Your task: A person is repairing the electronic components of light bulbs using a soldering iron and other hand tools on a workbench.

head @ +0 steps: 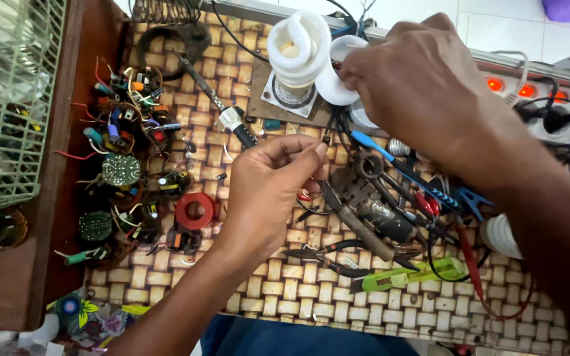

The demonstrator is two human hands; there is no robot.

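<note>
Up top, right hand [411, 86] grips white lamp base [335, 79].

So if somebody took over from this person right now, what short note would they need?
Left hand: fingertips pinched together over the woven mat; whatever it pinches is too small to tell.
Right hand: grip closed on a white lamp part, beside the spiral bulb standing upright on a board.
Nearby: loose circuit boards at left, pliers, a green cutter and a soldering iron on the mat.
Done or left: cannot tell from this view.
</note>
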